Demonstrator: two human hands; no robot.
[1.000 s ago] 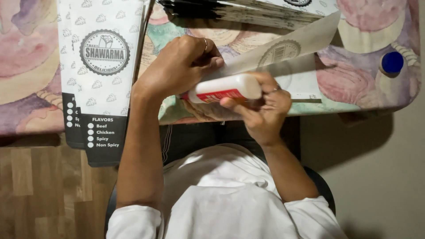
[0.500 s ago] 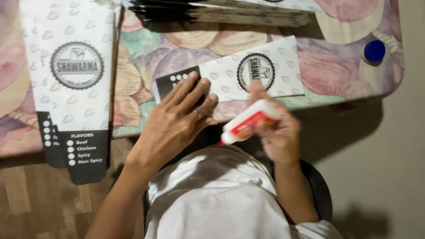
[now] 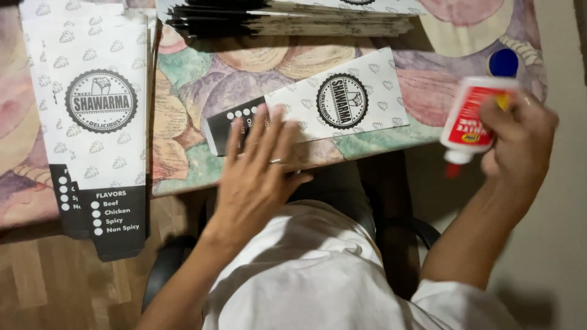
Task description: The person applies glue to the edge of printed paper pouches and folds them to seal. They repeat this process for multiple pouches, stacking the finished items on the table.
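Paper sleeve (image 3: 318, 107) lies flat on worktop (image 3: 183, 73), left hand (image 3: 260, 168) pressing it with open grip; right hand (image 3: 516, 143) grip clasps inverted glue bottle (image 3: 471, 119).

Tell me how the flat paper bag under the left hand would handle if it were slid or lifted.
The paper bag lies flat and thin under the left hand, so it probably slides easily on the patterned tabletop. Lifted by one end it would likely droop, being light, folded paper. Its near edge sits close to the table's edge, so a push could tip it off.
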